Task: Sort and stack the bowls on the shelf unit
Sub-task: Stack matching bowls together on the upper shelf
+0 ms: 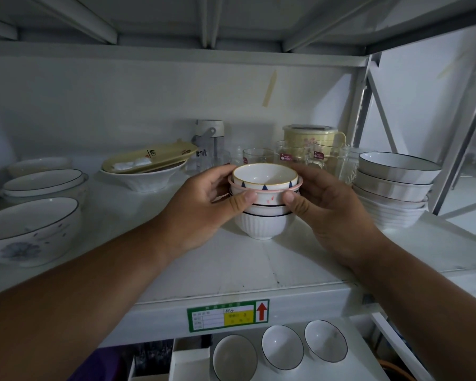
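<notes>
With the left hand [204, 204] and right hand [324, 202] each curled closed on opposite sides of the small-bowl stack [265, 199] standing on the shelf [259, 270] between them, uneven pressure could likely tip the loosely nested top bowl [265, 176].

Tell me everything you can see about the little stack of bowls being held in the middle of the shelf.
The stack of bowls stands upright on the white shelf, nested rim-up. The top bowl is glossy white with a gold rim and dark blue triangles; beneath sits a pink-rimmed bowl, then dark-rimmed ones, and a ribbed white bowl at the bottom. All look ceramic. The left hand and right hand clasp its sides, thumbs on the front.
</notes>
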